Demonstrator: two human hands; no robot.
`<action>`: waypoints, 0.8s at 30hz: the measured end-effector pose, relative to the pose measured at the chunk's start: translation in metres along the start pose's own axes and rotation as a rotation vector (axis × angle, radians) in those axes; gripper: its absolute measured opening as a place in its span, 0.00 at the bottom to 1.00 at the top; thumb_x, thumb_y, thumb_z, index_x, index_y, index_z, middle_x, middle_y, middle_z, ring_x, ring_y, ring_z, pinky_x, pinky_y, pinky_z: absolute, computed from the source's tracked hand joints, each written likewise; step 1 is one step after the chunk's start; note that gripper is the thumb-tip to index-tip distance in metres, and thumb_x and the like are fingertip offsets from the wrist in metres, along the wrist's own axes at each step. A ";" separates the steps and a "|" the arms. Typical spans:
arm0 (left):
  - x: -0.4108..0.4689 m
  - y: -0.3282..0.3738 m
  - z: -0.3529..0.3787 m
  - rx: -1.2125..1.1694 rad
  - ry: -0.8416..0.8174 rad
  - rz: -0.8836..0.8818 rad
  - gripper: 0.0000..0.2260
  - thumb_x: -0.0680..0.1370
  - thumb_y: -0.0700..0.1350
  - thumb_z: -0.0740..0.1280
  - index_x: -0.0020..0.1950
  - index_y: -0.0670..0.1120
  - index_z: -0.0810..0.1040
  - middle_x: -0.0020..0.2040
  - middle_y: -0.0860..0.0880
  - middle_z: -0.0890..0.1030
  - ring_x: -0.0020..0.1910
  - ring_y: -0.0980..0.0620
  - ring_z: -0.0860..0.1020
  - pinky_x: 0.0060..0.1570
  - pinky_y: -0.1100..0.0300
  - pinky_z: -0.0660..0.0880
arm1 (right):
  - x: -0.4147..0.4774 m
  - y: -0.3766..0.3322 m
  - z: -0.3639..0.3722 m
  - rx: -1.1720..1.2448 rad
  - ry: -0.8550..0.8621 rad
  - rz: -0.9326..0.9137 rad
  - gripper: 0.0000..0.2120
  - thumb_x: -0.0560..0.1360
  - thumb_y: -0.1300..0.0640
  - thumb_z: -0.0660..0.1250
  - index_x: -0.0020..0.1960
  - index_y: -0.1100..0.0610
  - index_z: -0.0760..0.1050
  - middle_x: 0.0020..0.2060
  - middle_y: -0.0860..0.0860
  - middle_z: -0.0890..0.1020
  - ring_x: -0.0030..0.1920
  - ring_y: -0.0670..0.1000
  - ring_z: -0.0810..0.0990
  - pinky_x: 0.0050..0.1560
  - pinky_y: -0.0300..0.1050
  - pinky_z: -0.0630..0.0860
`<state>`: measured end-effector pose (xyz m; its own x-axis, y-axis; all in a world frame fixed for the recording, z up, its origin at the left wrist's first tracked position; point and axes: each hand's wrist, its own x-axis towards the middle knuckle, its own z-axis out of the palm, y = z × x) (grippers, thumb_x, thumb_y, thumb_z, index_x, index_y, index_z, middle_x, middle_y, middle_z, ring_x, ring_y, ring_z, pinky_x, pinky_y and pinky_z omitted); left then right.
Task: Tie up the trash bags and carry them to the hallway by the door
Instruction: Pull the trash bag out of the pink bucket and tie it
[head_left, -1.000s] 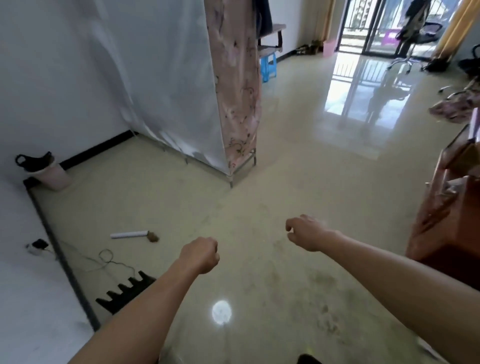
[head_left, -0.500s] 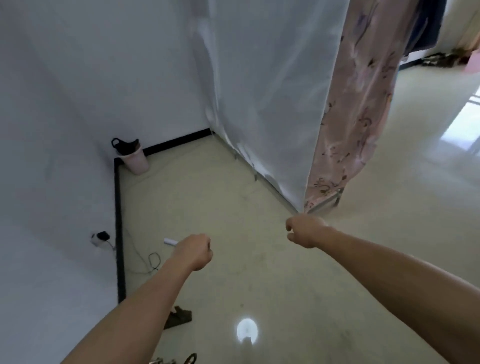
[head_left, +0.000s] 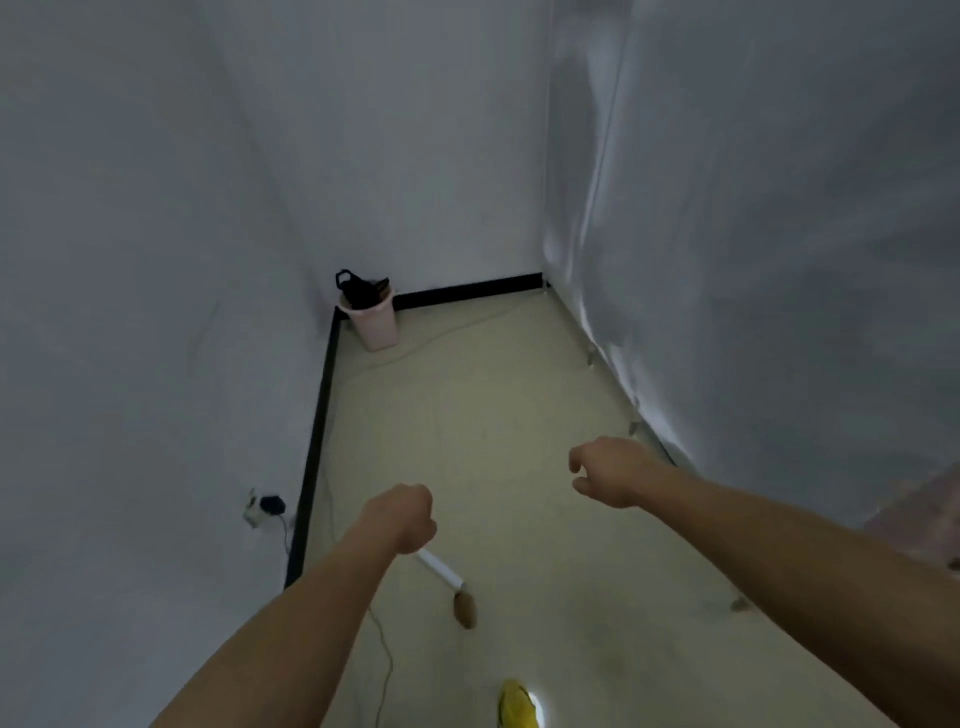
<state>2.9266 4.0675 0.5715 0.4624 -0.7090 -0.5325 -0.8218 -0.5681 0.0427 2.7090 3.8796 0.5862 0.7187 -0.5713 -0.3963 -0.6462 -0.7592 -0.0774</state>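
Bag (head_left: 360, 291) upright in bin (head_left: 375, 330), handles (head_left: 343, 277) up

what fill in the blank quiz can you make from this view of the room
1. The bin standing in the corner is ___.
2. The bag in it is ___.
3. The white tube lies on the ___.
4. The left hand and the right hand hold ___.
Missing words: pink, black, floor, nothing.

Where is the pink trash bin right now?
In the head view, the pink bin stands on the floor in the far corner, left of centre, where the black baseboard turns. A black bag sticks out of its top.
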 end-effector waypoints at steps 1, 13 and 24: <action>0.026 -0.005 -0.022 0.001 0.009 -0.003 0.14 0.78 0.48 0.61 0.60 0.44 0.75 0.59 0.44 0.78 0.55 0.44 0.78 0.54 0.53 0.75 | 0.028 0.005 -0.016 0.005 0.007 0.008 0.18 0.79 0.48 0.60 0.67 0.52 0.72 0.62 0.54 0.77 0.60 0.55 0.76 0.57 0.47 0.72; 0.260 -0.005 -0.180 0.005 0.043 -0.027 0.16 0.79 0.50 0.60 0.64 0.45 0.74 0.62 0.43 0.76 0.59 0.43 0.76 0.57 0.52 0.74 | 0.286 0.087 -0.128 0.037 0.016 -0.007 0.17 0.78 0.47 0.61 0.64 0.51 0.73 0.59 0.53 0.80 0.58 0.55 0.78 0.57 0.48 0.74; 0.466 -0.037 -0.312 -0.182 0.072 -0.205 0.16 0.79 0.51 0.60 0.62 0.45 0.75 0.62 0.44 0.76 0.60 0.44 0.76 0.56 0.54 0.74 | 0.580 0.118 -0.259 -0.045 -0.013 -0.197 0.16 0.79 0.47 0.60 0.64 0.51 0.73 0.60 0.52 0.78 0.58 0.54 0.77 0.56 0.47 0.72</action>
<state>3.2764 3.6275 0.5857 0.6408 -0.5955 -0.4845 -0.6384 -0.7639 0.0946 3.1155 3.3779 0.5844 0.8266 -0.4063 -0.3894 -0.4811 -0.8692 -0.1142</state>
